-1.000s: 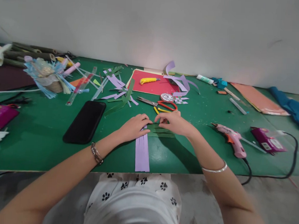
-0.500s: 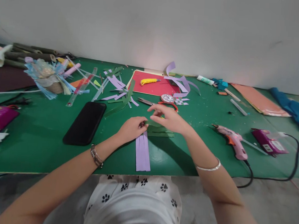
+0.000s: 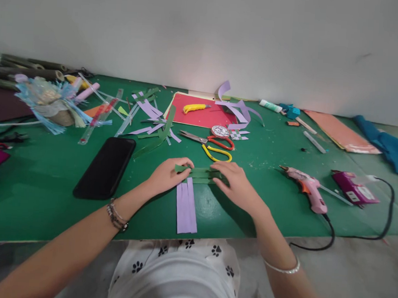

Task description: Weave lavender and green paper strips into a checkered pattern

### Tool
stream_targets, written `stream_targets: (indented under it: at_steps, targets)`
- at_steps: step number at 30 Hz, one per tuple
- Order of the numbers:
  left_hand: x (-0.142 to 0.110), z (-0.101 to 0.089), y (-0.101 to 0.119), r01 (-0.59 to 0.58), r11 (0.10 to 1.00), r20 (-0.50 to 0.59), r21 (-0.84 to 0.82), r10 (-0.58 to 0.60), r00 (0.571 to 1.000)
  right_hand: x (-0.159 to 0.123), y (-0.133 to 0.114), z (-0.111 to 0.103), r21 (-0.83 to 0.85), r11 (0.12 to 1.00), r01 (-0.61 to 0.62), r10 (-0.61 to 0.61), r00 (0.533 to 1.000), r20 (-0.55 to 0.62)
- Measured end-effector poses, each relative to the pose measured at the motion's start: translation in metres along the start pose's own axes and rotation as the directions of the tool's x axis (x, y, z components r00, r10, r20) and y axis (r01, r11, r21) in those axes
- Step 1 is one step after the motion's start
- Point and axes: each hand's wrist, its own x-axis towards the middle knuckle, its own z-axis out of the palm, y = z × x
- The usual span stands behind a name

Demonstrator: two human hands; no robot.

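Cut purple paper strips (image 3: 186,209), side by side, lie near the table's front edge, their far ends meeting green paper strips (image 3: 202,175) laid crosswise. With thumb and fingers closed, my left hand (image 3: 168,176) pinches the left end of a green strip. My right hand (image 3: 240,185) has its thumb and fingers around the right ends of the green strips, which the fingers partly cover. Just beyond both hands are scissors (image 3: 204,141) with orange and yellow handles, spread apart. Whether the strips are interlaced I cannot tell.
A black phone (image 3: 105,168) lies left of my left arm. Farther back are a yellow cutter (image 3: 195,108) on red paper (image 3: 207,119) and loose paper scraps (image 3: 150,108). On the right are a pink glue gun (image 3: 309,187) with its cord and a purple box (image 3: 355,187).
My right hand has come down from above the strips to their right end, uncovering the scissors' handles. My left hand now holds a green strip's end up. The view has shifted slightly.
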Motion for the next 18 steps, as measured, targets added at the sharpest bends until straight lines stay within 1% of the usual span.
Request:
stream_targets:
  at_steps: [2,4,6,8,11,13,18]
  targets:
    - [-0.001,-0.001,0.001,-0.033,0.999,0.006,0.003,0.033,0.999,0.009,-0.008,0.005,-0.054,0.998,-0.010,0.015,0.995,0.096]
    - [-0.001,-0.002,0.001,-0.051,0.999,0.005,0.013,0.051,0.999,0.014,-0.011,0.004,-0.119,0.992,-0.034,0.051,0.989,0.139]
    - [-0.001,-0.001,0.001,-0.063,0.998,-0.003,0.017,0.063,0.998,0.016,-0.011,0.000,-0.147,0.987,-0.061,0.081,0.988,0.135]
    - [-0.001,-0.001,0.000,-0.069,0.998,-0.005,0.013,0.069,0.998,0.015,-0.008,-0.004,-0.130,0.986,-0.102,0.119,0.984,0.132]
    - [-0.001,0.000,-0.001,-0.073,0.997,-0.002,0.026,0.073,0.997,0.013,-0.004,-0.005,-0.127,0.971,-0.201,0.220,0.963,0.156]
    - [-0.001,0.000,-0.001,-0.076,0.996,0.003,0.054,0.076,0.997,0.013,-0.002,-0.004,-0.175,0.953,-0.246,0.274,0.949,0.158]
    - [-0.001,0.001,0.001,-0.055,0.996,-0.008,0.076,0.055,0.998,0.013,-0.001,-0.003,-0.264,0.915,-0.304,0.349,0.927,0.141]
